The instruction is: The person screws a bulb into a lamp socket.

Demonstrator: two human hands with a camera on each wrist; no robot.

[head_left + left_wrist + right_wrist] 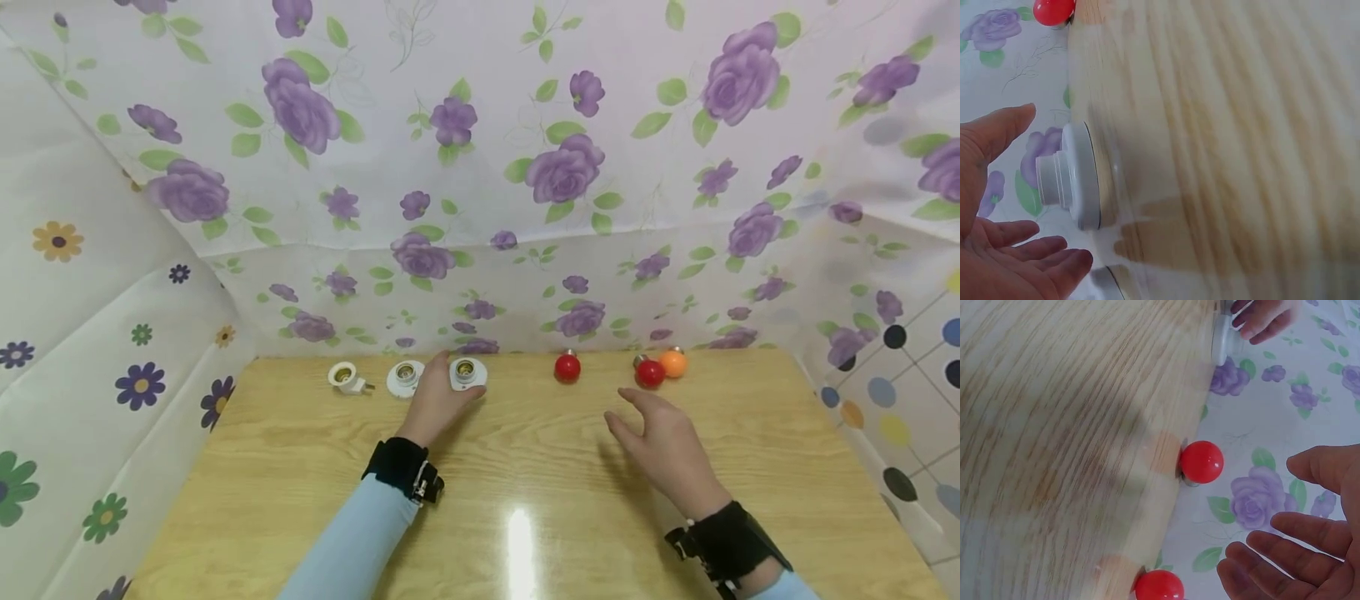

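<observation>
My left hand [437, 402] reaches over two round white lamp holders, thumb and fingers spread apart around the right lamp holder [467, 385]. In the left wrist view a gap shows between the fingers and that lamp holder [1088, 178]. The left lamp holder [406, 374] is partly covered by the fingers. My right hand [667, 446] hovers over the wood with thumb and fingers apart, holding nothing. Beyond it lie a red bulb [649, 373] and an orange bulb [674, 363] side by side. Another red bulb [567, 367] lies between the two hands.
A white plug-in lamp socket [345, 378] lies at the far left of the row, its prongs facing right. Everything sits along the back edge of the wooden table [525, 467], close to a flowered cloth [510, 275] hanging behind. Patterned sheets flank both sides.
</observation>
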